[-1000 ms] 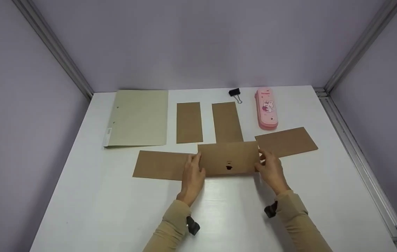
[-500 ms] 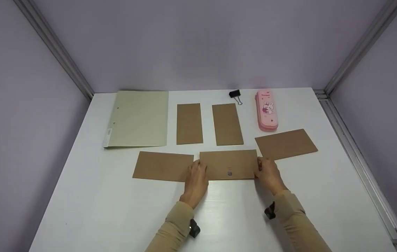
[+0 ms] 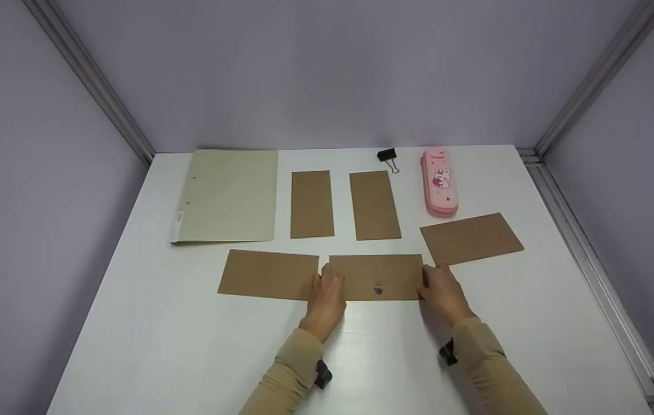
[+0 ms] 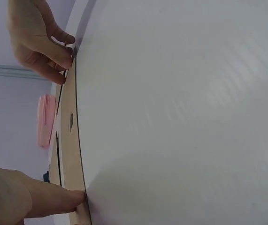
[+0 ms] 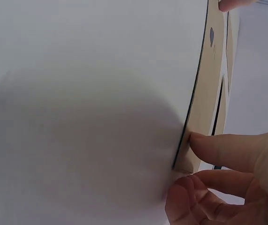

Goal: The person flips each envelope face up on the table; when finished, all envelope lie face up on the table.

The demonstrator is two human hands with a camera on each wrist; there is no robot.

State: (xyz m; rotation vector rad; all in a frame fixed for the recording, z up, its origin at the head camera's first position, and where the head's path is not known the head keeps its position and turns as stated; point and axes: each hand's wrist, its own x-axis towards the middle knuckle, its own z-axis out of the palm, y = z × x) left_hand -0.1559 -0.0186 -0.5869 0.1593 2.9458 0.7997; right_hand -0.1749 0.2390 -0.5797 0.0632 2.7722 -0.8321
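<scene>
Left card point(image 3: 266, 274), lower left of centre: corner partly behind left hand point(image 3: 327, 297). Left thumb touches marked card point(image 3: 381, 274), lower centre, near flat; other fingers partly hidden, grip cannot be told. Right hand point(image 3: 445, 291), right of centre: thumb and fingers pinch its end. Judged risk: uneven release skews it; knuckles could nudge left card or right card point(image 3: 471, 239).

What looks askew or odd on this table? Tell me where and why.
The brown card at the right, near the pink case, lies the most slanted of the five. The middle card alone shows a dark mark; whether print or damage, I cannot tell. Nothing looks spilled.
</scene>
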